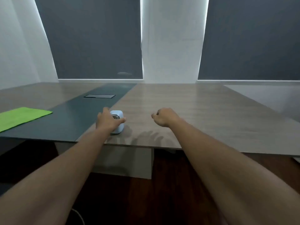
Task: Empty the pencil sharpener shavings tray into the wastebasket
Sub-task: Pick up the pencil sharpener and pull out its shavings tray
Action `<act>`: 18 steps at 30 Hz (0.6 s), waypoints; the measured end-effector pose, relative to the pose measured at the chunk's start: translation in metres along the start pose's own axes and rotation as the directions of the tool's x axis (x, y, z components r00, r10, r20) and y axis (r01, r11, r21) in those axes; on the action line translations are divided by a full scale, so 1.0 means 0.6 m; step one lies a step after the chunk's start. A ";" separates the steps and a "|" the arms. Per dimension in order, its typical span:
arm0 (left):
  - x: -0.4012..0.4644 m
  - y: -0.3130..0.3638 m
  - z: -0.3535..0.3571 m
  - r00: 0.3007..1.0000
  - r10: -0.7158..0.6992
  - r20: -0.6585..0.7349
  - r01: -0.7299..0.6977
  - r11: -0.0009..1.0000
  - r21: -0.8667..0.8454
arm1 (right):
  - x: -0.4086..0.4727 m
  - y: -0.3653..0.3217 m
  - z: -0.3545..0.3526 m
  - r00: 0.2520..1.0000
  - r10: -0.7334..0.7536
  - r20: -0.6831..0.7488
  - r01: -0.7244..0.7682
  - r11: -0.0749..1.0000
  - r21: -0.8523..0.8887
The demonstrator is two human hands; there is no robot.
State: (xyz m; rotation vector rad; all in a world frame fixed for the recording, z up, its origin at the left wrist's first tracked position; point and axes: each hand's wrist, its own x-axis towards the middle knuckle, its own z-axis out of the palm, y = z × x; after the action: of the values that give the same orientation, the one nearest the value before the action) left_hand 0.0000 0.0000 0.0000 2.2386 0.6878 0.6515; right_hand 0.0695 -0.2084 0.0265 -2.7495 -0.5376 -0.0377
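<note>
Rounded pale-blue plastic pencil sharpener [119,114] on wood-grain worktop [203,111], clasped by left grip [108,121]; right grip [164,118] nearby, loosely curled, empty.

Both arms reach forward, left hand [108,120] clasping, right hand [164,117] loosely curled.

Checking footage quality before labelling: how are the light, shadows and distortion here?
Head view: dim room, bright leaks edging the blinds; head view: soft shadows on the table beside the pencil sharpener; head view: wide-angle lens slants the blinds.
</note>
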 end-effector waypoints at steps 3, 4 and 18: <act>0.002 -0.012 0.018 0.999 -0.029 -0.046 0.028 0.999 -0.033 | 0.006 0.000 0.019 1.000 0.004 0.003 -0.004 1.000 0.005; 0.003 -0.017 0.026 0.997 -0.034 -0.063 0.033 0.999 -0.027 | 0.005 0.000 0.023 1.000 0.013 0.005 -0.013 1.000 0.010; 0.033 0.015 0.048 0.958 -0.260 0.118 0.277 0.748 -0.603 | 0.019 -0.024 0.039 0.947 0.081 0.310 -0.306 0.520 0.797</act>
State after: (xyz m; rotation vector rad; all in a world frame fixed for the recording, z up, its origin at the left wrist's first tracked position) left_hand 0.0348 -0.0063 -0.0064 1.5011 0.6508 0.5903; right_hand 0.0741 -0.1837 0.0099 -1.8129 -0.1895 0.4930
